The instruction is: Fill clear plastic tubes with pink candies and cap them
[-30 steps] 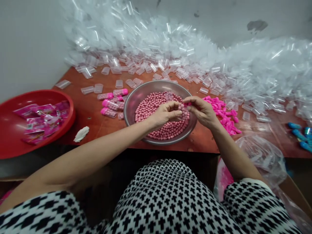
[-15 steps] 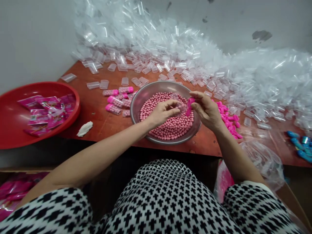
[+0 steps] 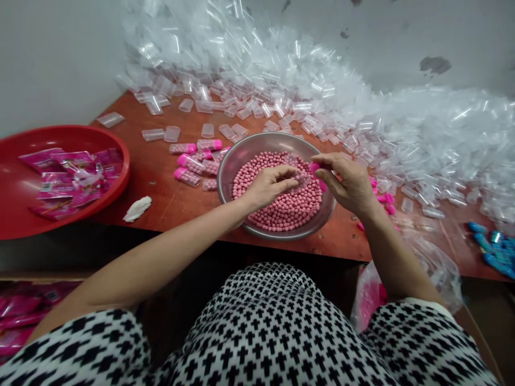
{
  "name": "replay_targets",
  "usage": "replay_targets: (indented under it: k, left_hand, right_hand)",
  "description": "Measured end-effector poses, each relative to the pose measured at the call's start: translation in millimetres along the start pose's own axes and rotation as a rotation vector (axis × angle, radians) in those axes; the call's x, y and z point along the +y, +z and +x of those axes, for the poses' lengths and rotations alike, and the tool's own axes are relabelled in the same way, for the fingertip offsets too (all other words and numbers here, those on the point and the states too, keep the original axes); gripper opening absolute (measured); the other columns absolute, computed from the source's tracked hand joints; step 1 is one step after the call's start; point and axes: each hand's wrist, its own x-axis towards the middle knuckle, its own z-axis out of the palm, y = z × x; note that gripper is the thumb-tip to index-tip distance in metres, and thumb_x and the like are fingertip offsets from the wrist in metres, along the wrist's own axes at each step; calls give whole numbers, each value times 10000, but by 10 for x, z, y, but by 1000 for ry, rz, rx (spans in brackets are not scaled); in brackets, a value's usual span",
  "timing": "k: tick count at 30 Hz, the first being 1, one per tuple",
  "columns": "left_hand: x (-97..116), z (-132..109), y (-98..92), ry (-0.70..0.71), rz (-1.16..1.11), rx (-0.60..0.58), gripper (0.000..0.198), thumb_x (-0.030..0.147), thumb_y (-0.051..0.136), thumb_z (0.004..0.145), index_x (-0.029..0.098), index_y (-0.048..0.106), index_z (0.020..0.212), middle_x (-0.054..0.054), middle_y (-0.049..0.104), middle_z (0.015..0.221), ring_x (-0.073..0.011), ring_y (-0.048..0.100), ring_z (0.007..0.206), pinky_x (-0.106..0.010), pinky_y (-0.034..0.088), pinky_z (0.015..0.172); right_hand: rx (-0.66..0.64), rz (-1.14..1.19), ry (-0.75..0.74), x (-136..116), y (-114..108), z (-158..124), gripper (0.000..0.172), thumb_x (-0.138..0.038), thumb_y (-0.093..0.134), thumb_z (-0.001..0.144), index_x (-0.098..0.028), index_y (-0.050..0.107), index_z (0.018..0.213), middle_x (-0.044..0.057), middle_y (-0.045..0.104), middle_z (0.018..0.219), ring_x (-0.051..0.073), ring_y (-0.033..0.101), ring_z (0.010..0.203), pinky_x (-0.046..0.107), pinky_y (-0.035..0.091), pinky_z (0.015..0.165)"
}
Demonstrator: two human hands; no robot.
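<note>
Over the metal bowl [image 3: 277, 140] of pink candy balls [image 3: 277, 214], my left hand [image 3: 269, 187] pinches a clear plastic tube [image 3: 300, 180]. The tube's outline blends with the candy behind it, so its contents are hard to tell. Facing it, my right hand [image 3: 349, 182] grips a pink plastic cap [image 3: 314, 168] between thumb and fingers, close to the tube's end. My fingers partly cover the cap. Several candy-filled tubes [image 3: 189, 163] with pink caps lie left of the bowl. More pink caps [image 3: 387, 199] are heaped behind my right wrist.
A large heap of clear tubes [image 3: 249, 69] covers the back of the red table [image 3: 161, 214]. At left is a red basin [image 3: 24, 214] with pink packets [image 3: 72, 177]; a white crumpled piece [image 3: 137, 208] lies nearby. Blue pieces [image 3: 497, 249] and a plastic bag [image 3: 434, 268] are at right.
My right hand has turned slightly, and the pink cap is now more covered by its fingers. My left hand has barely moved. The whole view has shifted slightly.
</note>
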Motion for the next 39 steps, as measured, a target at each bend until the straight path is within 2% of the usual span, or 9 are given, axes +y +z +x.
replay_targets:
  k: [4,8,19,24,28,30,33,37,39]
  left_hand:
    - [5,-12,11,23,0,-8,263,284,693,743,135,695,960,-49,681,880,-142,627,795,-295,508,753]
    - [-9,-22,3,43,38,64,268,275,689,740,140,710,971,-64,700,928,-159,641,823,-317,522,777]
    - [3,-68,-13,92,181,108,214,247,666,736,189,756,921,-45,740,910,-202,673,869,-345,540,822]
    - [35,-80,-12,103,197,97,209,246,659,733,176,762,901,-46,745,887,-194,677,825,-325,540,783]
    - [54,-80,-22,60,211,84,165,220,663,707,163,760,827,-33,737,787,-176,663,722,-301,530,694]
    - [58,-73,-31,31,180,83,156,212,672,692,148,757,807,-32,722,738,-162,645,662,-290,519,650]
    - [62,-44,-31,-16,17,107,191,233,708,681,129,744,836,-43,710,761,-156,644,679,-297,525,661]
    - [69,9,-25,-64,-291,183,350,330,787,643,147,706,930,-41,702,868,-160,648,766,-333,559,718]
    - [66,26,-32,-65,-375,209,391,352,817,604,148,696,914,-33,692,872,-148,637,755,-319,569,696]
  right_hand:
    - [-40,-17,-40,-8,73,4,206,-278,516,924,-230,620,1095,66,708,1015,200,660,941,337,526,823]
    - [-48,-65,-23,-10,147,-18,204,-278,510,925,-236,611,1097,68,703,997,207,658,925,347,531,806]
    - [-40,-84,-60,-65,183,-79,189,-242,501,924,-230,618,1072,82,700,973,200,670,912,321,547,791]
    - [-32,-75,-87,-65,193,-93,172,-226,507,921,-212,619,1051,92,701,960,193,673,889,308,547,773]
    - [-118,-24,-94,-41,221,-61,181,-253,494,928,-220,628,1045,85,703,953,196,669,900,320,548,789]
    - [-135,-18,-68,-39,240,-33,203,-273,490,930,-221,641,1055,94,703,972,205,667,915,338,547,807]
    - [-77,53,35,-22,248,-2,253,-334,508,922,-238,657,1102,90,706,1031,221,664,971,378,539,868]
    - [78,449,289,85,244,-87,428,-498,476,916,-292,547,1285,60,696,1115,215,671,993,407,555,863]
    - [123,664,361,156,264,-187,486,-549,507,882,-290,527,1293,76,687,1142,218,678,981,411,567,834]
